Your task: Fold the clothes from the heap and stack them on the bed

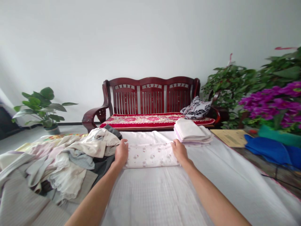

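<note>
A pale cloth with a small printed pattern [150, 155], folded into a long flat band, lies across the white sheet in front of me. My left hand [121, 153] grips its left end, fingers closed at the far corner. At the right end, my right hand [179, 151] pinches the far corner between thumb and fingers. Just beyond my right hand sits a stack of folded white cloths [191, 130]. Close to my left hand, a loose heap of crumpled clothes [70, 160] in white, grey, pink and cream spreads to the left.
The white sheet [155, 194] covers the surface before me. Behind it stands a dark red wooden bench [150, 97] with a patterned cushion [197, 108]. A blue cloth [268, 150] and purple flowers [275, 102] are at right; a potted plant [44, 108] stands left.
</note>
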Demonstrator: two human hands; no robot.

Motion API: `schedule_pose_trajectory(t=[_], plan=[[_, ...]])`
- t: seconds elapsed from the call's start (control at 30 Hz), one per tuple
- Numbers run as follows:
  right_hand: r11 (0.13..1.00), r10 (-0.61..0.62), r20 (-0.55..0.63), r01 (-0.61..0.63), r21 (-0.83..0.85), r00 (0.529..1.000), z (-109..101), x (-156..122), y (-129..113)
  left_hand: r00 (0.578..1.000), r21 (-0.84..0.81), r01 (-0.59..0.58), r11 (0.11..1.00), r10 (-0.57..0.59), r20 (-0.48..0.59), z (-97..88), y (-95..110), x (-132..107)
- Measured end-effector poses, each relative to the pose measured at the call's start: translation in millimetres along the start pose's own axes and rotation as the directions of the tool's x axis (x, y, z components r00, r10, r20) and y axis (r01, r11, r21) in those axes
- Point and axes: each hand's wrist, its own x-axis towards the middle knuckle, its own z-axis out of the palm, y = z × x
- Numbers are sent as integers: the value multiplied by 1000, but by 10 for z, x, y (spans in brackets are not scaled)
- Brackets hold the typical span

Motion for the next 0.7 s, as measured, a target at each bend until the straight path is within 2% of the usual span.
schedule_pose_trajectory(t=[0.17,0.23,0.27,0.33,0.4,0.47,0.53,0.6,0.7], plan=[[990,32,24,-28,-136,999,-61,-41,-36,999,112,-26,993,22,38,0,-15,-7],[982,1,-7,-2,-186,1000,-88,-112,-109,996,156,-85,984,83,22,-16,67,-63],[974,-53,-16,48,-220,998,-86,-164,-170,989,179,-148,973,147,18,-11,130,-106],[934,-230,24,227,-274,973,-33,-298,-331,943,199,-333,922,328,61,42,274,-213],[860,-417,157,445,-251,895,79,-444,-502,854,176,-517,838,490,175,148,396,-331],[806,-510,290,567,-168,810,214,-561,-621,779,157,-607,779,545,309,271,448,-427],[803,-506,361,580,-135,784,317,-610,-648,747,197,-636,746,531,400,364,420,-472],[822,-459,384,547,-160,801,354,-585,-587,742,248,-641,726,506,439,401,336,-460],[845,-373,389,482,-233,842,294,-466,-401,761,295,-623,724,475,442,370,184,-367]])
